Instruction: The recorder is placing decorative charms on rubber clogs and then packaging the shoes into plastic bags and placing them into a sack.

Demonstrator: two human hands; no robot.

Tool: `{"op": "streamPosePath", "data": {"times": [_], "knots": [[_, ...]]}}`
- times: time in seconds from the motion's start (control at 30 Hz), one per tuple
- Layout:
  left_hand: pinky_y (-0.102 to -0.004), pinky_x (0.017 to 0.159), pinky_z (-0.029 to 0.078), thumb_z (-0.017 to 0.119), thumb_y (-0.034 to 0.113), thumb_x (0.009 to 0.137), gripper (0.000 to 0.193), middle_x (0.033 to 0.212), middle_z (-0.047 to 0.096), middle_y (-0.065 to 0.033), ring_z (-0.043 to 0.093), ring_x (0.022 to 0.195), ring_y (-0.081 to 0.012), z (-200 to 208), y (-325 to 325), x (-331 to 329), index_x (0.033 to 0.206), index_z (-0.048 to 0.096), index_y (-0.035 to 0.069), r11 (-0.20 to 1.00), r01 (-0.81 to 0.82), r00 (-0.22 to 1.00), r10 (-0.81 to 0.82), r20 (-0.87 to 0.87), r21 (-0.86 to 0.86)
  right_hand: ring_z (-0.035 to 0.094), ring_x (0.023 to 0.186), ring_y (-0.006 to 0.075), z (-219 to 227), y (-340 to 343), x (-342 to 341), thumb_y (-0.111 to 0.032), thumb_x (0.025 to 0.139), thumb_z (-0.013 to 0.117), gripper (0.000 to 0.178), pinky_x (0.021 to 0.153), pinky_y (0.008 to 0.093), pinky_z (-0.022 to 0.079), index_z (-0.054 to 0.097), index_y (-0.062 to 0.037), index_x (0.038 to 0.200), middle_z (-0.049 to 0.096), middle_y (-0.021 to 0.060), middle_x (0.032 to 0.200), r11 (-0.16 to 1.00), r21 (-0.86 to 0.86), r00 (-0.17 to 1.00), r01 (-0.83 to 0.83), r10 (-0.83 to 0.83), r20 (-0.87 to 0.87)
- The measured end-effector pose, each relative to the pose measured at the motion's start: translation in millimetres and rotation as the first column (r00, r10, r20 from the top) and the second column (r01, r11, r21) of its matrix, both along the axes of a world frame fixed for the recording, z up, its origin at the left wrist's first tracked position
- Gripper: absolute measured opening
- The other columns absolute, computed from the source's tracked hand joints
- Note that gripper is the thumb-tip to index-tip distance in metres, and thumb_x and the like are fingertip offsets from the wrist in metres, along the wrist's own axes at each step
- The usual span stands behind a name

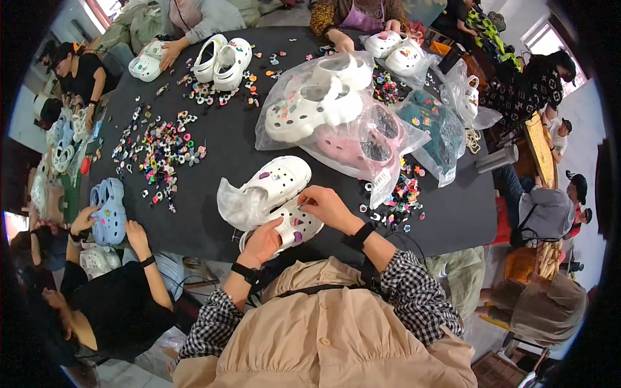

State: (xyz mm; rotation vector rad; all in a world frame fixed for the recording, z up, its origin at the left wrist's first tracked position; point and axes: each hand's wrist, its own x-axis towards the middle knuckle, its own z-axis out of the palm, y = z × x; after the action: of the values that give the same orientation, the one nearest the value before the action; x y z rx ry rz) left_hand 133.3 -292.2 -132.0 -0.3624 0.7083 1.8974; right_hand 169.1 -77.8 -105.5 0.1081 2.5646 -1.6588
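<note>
Near the table's front edge, my left hand (264, 240) grips a white clog (309, 227) by its side, with the thumb along it. Dark pink and purple charms sit among the holes of its upper. Above the same upper, my right hand (328, 205) is closed in a pinch, fingertips at the holes; whatever it pinches is too small to make out. Touching this clog on its far side is a second white clog (284, 173), also with charms in it. Crumpled clear plastic (240, 202) fills its opening.
Loose charms (162, 150) lie in a wide pile to the left, others (404, 197) to the right. Bagged white clogs (291, 123) and bagged pink clogs (343, 150) lie beyond my hands. At left, a co-worker holds blue clogs (110, 216). Others work across the black table (213, 149).
</note>
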Motion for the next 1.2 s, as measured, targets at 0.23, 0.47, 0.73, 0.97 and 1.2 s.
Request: {"op": "streamPosePath", "data": {"times": [0.23, 0.47, 0.73, 0.97, 1.2], "knots": [[-0.0381, 0.1, 0.044, 0.053, 0.01, 0.093, 0.042, 0.127, 0.055, -0.011, 0.054, 0.117, -0.0234, -9.2, -1.4, 0.6, 0.132, 0.042, 0.001, 1.0, 0.02, 1.0, -0.02, -0.016, -0.017, 0.065, 0.073, 0.0273, -5.8, 5.8, -19.8, -0.012, 0.072, 0.068, 0.016, 0.066, 0.0377, 0.05, 0.065, -0.005, 0.086, 0.066, 0.0118, 0.078, 0.974, 0.193, 0.978, -0.118, 0.148, -0.147], [-0.0423, 0.102, 0.041, 0.048, 0.016, 0.094, 0.043, 0.13, 0.053, -0.0125, 0.052, 0.12, -0.0267, -4.7, 3.0, 3.7, 0.134, 0.04, 0.001, 0.998, -0.063, 0.998, 0.063, -0.018, -0.002, 0.065, 0.073, 0.0283, 11.5, 5.7, -29.3, -0.014, 0.069, 0.067, 0.012, 0.064, 0.0391, 0.05, 0.065, -0.0103, 0.081, 0.066, 0.0086, 0.076, 0.913, 0.326, 0.969, -0.247, 0.238, 0.067], [-0.0451, 0.102, 0.041, 0.045, 0.018, 0.095, 0.044, 0.13, 0.052, -0.0135, 0.051, 0.12, -0.0283, -8.7, 1.5, 1.3, 0.135, 0.038, 0.002, 0.996, -0.046, 0.999, 0.044, 0.032, 0.076, 0.063, 0.078, 0.0277, 12.8, -1.0, -31.3, -0.013, 0.07, 0.065, 0.008, 0.068, 0.0397, 0.05, 0.064, -0.0109, 0.078, 0.064, 0.0065, 0.075, 0.855, 0.453, 0.948, -0.253, 0.313, -0.061], [-0.0452, 0.103, 0.04, 0.042, 0.019, 0.096, 0.045, 0.132, 0.051, -0.0142, 0.05, 0.122, -0.0292, -6.4, 2.0, 2.5, 0.136, 0.036, 0.0, 0.997, -0.052, 0.998, 0.05, 0.027, 0.049, 0.062, 0.082, 0.027, 4.5, -0.1, -22.4, -0.013, 0.07, 0.065, 0.006, 0.074, 0.0409, 0.048, 0.066, -0.0112, 0.076, 0.064, 0.0068, 0.077, 0.83, 0.53, 0.949, -0.176, 0.287, -0.134], [-0.0454, 0.104, 0.038, 0.042, 0.021, 0.095, 0.048, 0.134, 0.049, -0.0146, 0.049, 0.122, -0.03, 4.2, 5.3, 4.2, 0.137, 0.035, -0.001, 0.999, -0.035, 0.999, 0.034, -0.04, -0.008, 0.063, 0.085, 0.0279, -0.9, 3.2, -37.3, -0.015, 0.068, 0.066, 0.006, 0.071, 0.0415, 0.048, 0.068, -0.0127, 0.074, 0.065, 0.0078, 0.079, 0.795, 0.52, 0.945, -0.312, 0.317, 0.083]]}}
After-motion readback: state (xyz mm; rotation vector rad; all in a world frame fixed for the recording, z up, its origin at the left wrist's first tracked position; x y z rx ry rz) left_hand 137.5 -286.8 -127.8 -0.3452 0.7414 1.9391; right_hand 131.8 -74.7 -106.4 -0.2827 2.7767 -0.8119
